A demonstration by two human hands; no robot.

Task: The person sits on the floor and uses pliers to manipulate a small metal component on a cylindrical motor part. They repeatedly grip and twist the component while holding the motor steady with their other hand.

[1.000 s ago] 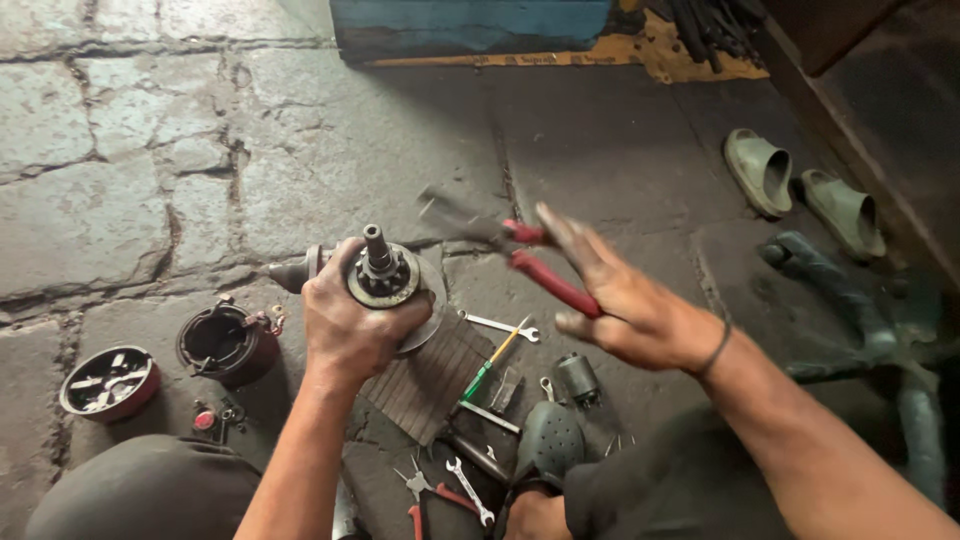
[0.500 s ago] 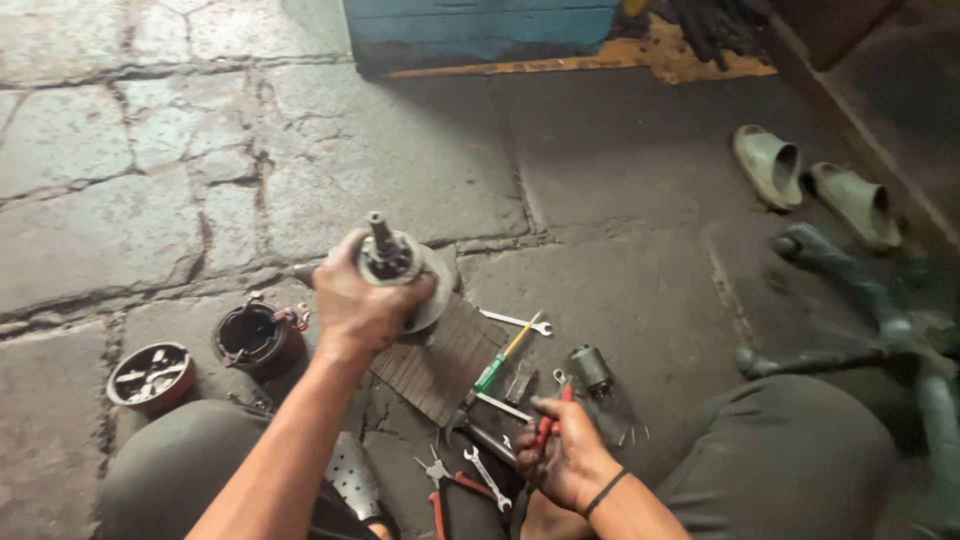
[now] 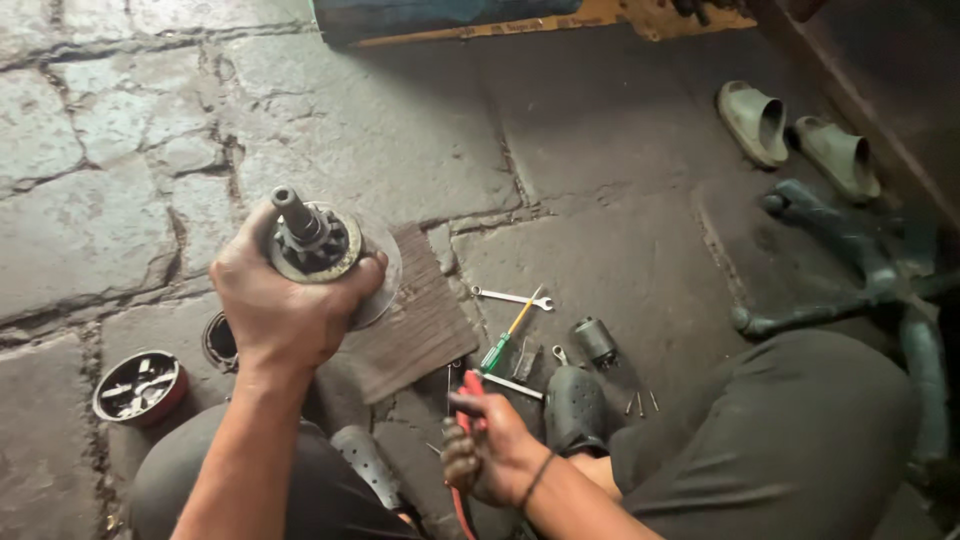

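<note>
The left hand (image 3: 283,312), fingers wrapped tight, holds a metal motor part (image 3: 318,245) with its toothed shaft upright above a ribbed wooden board (image 3: 420,325). Lower down, the right hand (image 3: 490,450) closes on red-handled pliers (image 3: 468,392). Beside them lie one green screwdriver (image 3: 506,338), one spanner (image 3: 510,297) and two pale sandals (image 3: 795,128) on the cracked stone floor (image 3: 120,130).

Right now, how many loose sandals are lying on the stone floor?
2, both pale green, side by side at the upper right near the wall: one sandal on the left, the other sandal just right of it. More could be hidden outside the view.
</note>
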